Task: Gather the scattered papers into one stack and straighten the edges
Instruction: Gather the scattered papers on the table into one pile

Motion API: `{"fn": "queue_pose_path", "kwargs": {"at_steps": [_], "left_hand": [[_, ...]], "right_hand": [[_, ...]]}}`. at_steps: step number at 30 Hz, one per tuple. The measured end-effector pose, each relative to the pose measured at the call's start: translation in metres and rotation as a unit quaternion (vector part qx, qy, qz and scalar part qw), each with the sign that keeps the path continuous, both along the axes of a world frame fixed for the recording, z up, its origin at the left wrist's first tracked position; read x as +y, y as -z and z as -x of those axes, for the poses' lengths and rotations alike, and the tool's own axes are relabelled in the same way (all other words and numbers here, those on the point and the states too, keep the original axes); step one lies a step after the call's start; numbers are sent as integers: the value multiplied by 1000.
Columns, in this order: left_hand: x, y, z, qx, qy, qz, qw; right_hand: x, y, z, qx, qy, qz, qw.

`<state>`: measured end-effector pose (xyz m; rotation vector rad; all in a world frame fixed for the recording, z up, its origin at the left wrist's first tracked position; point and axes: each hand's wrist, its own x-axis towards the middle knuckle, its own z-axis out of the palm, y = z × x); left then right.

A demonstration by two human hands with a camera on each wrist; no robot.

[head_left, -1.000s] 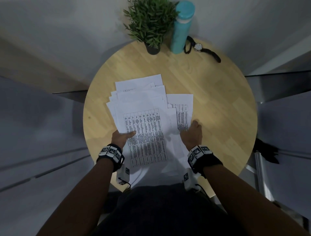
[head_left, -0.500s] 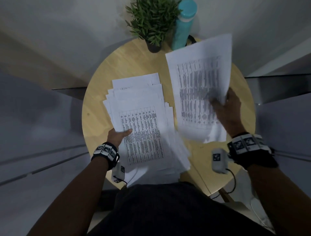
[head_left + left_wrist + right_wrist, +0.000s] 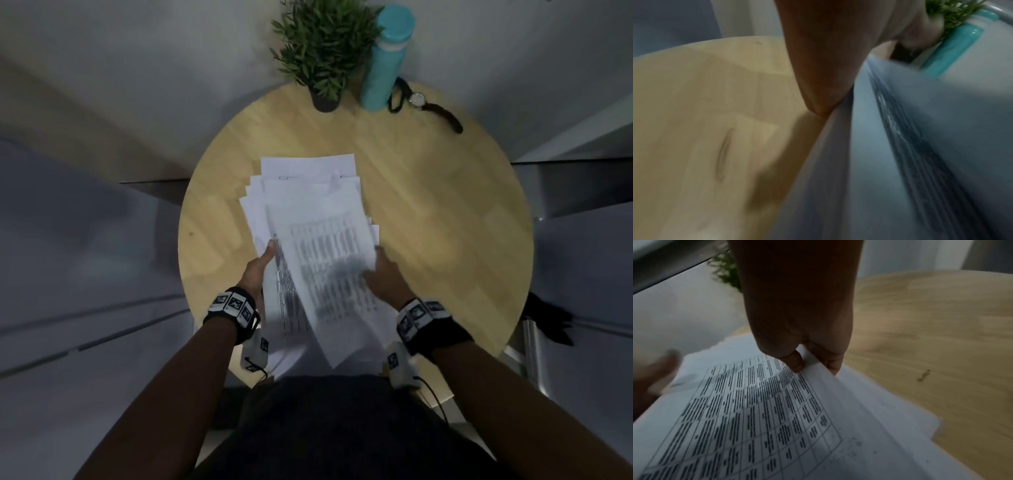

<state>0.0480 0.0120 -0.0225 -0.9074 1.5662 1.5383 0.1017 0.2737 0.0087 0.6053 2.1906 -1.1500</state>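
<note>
**White sheets heaped at the middle of the round table**

Pale wood shows all round the papers (image 3: 305,205), which lie in a loose, fanned pile at the centre of the round table (image 3: 445,222), their near ends hanging past its near edge. From the head view we see a printed sheet (image 3: 329,274) tilted across the top of the pile, blurred. Our right hand (image 3: 383,277) is at that sheet's right edge; our left hand (image 3: 257,270) is at the pile's left edge with its fingertips on the paper.

The right wrist view gives what the head view cannot: thumb on top and fingers beneath pinch the printed sheet (image 3: 756,410), which stands raised off the sheets below it, and its table of dark text reads as a grid. The left wrist view shows our left hand (image 3: 824,53) lying against the pile's edge (image 3: 890,162), but we cannot tell whether it grips the paper or merely rests there.

Only the head view takes in the table's far edge, where a potted plant (image 3: 325,51), a teal bottle (image 3: 385,61) and a wristwatch (image 3: 419,101) stand well apart from the papers.
</note>
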Motion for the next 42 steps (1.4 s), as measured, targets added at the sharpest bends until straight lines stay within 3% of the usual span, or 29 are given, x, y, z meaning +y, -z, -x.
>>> {"fn": "queue_pose_path", "kwargs": {"at_steps": [2, 5, 10, 14, 18, 22, 26, 29, 32, 36, 40, 42], "left_hand": [[7, -3, 1, 44, 36, 14, 998], [9, -2, -1, 84, 82, 54, 992], [-6, -35, 2, 118, 51, -35, 991], [-55, -50, 10, 160, 30, -60, 985], [-84, -54, 13, 140, 16, -3, 990], [-96, -26, 7, 116, 54, 72, 989], [-69, -20, 0, 116, 53, 146, 981], [-51, -19, -2, 109, 59, 135, 983], [-40, -10, 0, 105, 54, 118, 986], [-22, -4, 1, 94, 34, 88, 991], [-11, -2, 0, 93, 40, 98, 990], [-10, 1, 1, 98, 45, 94, 990]], "right_hand": [[-13, 16, -8, -38, -51, 1, 998], [-22, 24, -15, -50, -55, 19, 997], [12, 27, -21, 35, 55, -68, 996], [37, 32, -24, 21, 36, -146, 988], [28, 31, -14, 31, 4, -176, 984], [4, 33, -1, -5, 43, -140, 989], [0, 33, 1, -88, 44, -85, 992], [7, 46, -8, -124, 19, -98, 987], [13, 57, -22, -84, -21, -139, 987], [17, 29, -30, 0, 77, -86, 993], [46, 7, -30, 53, 138, -208, 967], [71, -7, -24, 120, 148, -233, 954]]}}
